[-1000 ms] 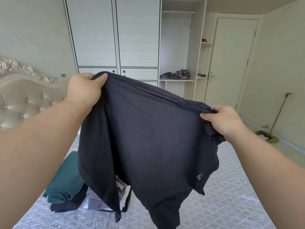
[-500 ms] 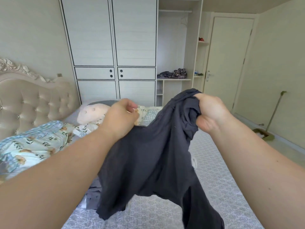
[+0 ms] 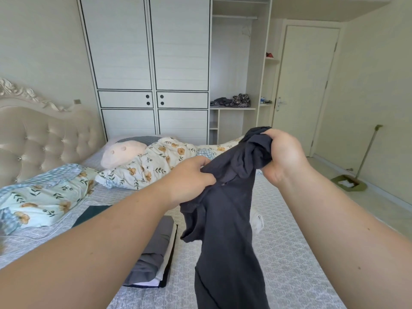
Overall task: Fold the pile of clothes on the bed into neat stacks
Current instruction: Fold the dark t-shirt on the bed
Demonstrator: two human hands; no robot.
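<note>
A: Room first, quick. Where are we?

B: Bedroom. White wardrobe [image 3: 153, 68] at 12 o'clock w/ an open shelf bay to its right, door [image 3: 307, 85] at 1–2, broom [image 3: 356, 168] on the floor at 3. Tufted headboard [image 3: 44, 139] at 9–10.

A: And the surface?

B: Bed [image 3: 289, 253], grey patterned sheet, bare on the near-right half. Floral duvet [image 3: 145, 166] bunched across 10–12, pink pillow [image 3: 121, 152] behind it. Folded stack [image 3: 153, 257] sits at 7 o'clock from the hands: grey on top, white and dark layers under. Dark green folded piece [image 3: 93, 214] just beside it, mostly hidden by the left forearm. Something small and white [image 3: 256, 221] peeks out behind the garment, can't tell what.

A: The thing in hand?

B: Dark grey T-shirt [image 3: 227, 219], in the air over the bed, not touching it as far as I can see. Right hand [image 3: 283, 152] is fisted round a bunched wad at the top; left hand [image 3: 191, 179] pinches fabric lower, at 8 o'clock from the right. Both clamped on cloth.

A: Key relation for the next move?

B: Long axis runs approx vertical, 12 to 6, hanging down from the right fist. Hands are near each other, so the shirt is roped up, not spread. My read: it needs the grips drawn apart, then laying flat on the bare sheet at 5–6. Left hand's nearer the stack.
</note>
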